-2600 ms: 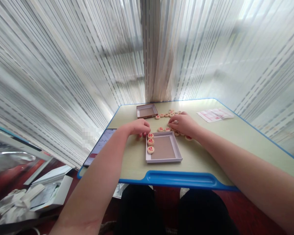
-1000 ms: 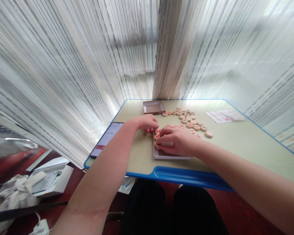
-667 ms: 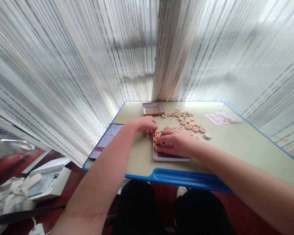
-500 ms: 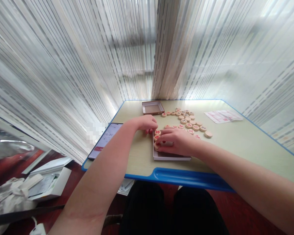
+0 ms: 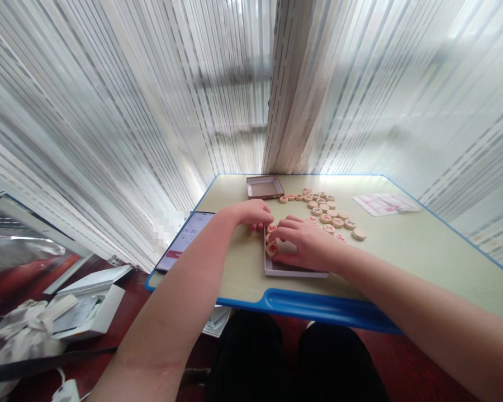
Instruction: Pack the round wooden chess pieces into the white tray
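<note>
An open box tray (image 5: 295,274) lies near the table's front edge, with round wooden pieces (image 5: 271,249) bearing red characters in a column along its left side. My right hand (image 5: 297,241) reaches over the tray, its fingers curved round the nearest piece of that column. At the tray's far left corner is my left hand (image 5: 257,213), its fingers curled by the top piece; whether it holds anything is hidden. Several more wooden pieces (image 5: 337,222), some with red and some with dark characters, lie scattered beyond and right of the tray.
The brown box lid (image 5: 265,188) sits at the back of the table (image 5: 406,251). A phone (image 5: 184,240) lies at the left edge, a printed paper sheet (image 5: 383,204) at the back right. A blue trough (image 5: 318,304) runs along the front edge.
The view has shifted slightly. My right hand's fingers have moved a little, and the nearest piece in the column now shows its red character more fully.
</note>
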Demonstrator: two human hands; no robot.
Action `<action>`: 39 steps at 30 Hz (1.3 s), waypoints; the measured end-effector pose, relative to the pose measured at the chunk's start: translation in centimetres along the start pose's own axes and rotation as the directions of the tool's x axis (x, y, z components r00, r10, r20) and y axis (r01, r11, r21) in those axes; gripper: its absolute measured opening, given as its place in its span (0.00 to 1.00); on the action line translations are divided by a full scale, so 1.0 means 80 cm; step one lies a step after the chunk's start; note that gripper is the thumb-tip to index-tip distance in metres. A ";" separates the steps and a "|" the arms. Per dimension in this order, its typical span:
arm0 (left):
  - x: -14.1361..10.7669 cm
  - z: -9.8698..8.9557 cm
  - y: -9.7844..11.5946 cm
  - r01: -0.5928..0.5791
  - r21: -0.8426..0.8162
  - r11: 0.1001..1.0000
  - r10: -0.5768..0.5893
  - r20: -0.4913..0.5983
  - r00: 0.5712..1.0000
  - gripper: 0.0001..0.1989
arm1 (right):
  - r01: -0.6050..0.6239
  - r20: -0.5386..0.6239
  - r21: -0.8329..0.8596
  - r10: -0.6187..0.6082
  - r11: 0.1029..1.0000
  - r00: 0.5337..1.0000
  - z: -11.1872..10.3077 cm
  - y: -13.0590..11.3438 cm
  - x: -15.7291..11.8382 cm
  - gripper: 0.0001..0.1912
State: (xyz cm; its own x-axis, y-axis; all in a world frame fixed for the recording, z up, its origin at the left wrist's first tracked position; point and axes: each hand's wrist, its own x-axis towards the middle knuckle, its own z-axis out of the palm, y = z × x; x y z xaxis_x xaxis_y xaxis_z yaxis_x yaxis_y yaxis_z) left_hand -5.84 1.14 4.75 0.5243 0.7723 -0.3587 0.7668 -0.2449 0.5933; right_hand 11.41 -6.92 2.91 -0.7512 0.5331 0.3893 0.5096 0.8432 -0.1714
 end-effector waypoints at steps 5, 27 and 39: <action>0.003 0.001 -0.003 0.000 -0.003 1.000 0.000 -0.018 1.000 0.04 | 0.000 0.004 -0.001 0.000 1.000 1.000 0.000 0.000 0.000 0.12; 0.004 0.000 -0.004 -0.008 0.013 1.000 0.008 0.017 1.000 0.09 | -0.091 -0.092 0.012 0.092 0.996 0.992 -0.004 0.044 -0.009 0.11; 0.004 0.000 -0.004 0.006 -0.014 1.000 -0.006 0.025 1.000 0.06 | -0.004 -0.011 -0.015 0.004 1.000 1.000 -0.012 0.010 -0.004 0.10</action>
State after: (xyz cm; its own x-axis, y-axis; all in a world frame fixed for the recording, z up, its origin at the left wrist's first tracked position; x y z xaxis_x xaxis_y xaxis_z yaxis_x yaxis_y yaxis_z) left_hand -5.93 1.48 4.48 0.5291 0.7587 -0.3801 0.7645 -0.2318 0.6015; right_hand 12.43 -6.47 3.51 -0.7447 0.5355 0.3983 0.5187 0.8399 -0.1595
